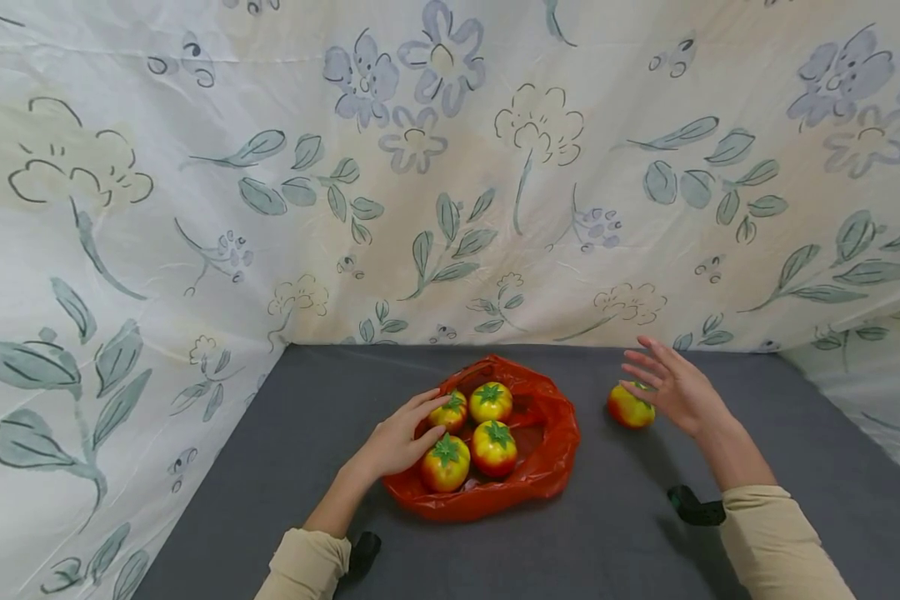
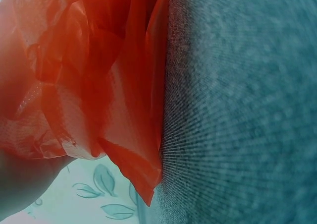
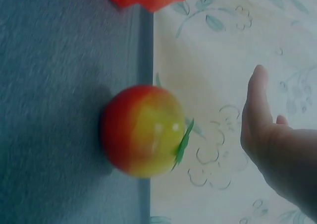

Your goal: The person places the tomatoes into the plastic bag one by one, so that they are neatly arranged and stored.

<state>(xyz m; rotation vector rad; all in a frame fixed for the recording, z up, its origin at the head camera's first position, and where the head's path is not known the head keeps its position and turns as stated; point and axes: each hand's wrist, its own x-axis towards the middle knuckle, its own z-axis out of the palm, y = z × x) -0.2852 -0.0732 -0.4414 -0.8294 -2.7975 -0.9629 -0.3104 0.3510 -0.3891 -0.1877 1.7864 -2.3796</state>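
Several glossy red-and-yellow tomatoes (image 1: 495, 450) with green leafy tops sit inside an open red plastic bag (image 1: 558, 450) near the middle of the table. My left hand (image 1: 399, 435) rests over the bag's left rim, its fingers and thumb extended apart beside the tomatoes. Red plastic (image 2: 94, 85) fills much of the left wrist view and hides most of that hand. My right hand (image 1: 686, 392) hovers with fingers spread above a single tomato (image 1: 630, 407) to the right of the bag. In the right wrist view this tomato (image 3: 141, 132) stands apart from the hand (image 3: 262, 125).
A dark grey cloth covers the table (image 1: 615, 550). Floral fabric (image 1: 450, 208) hangs at the back and along both sides. Black wrist-worn devices (image 1: 697, 508) show beside both forearms.
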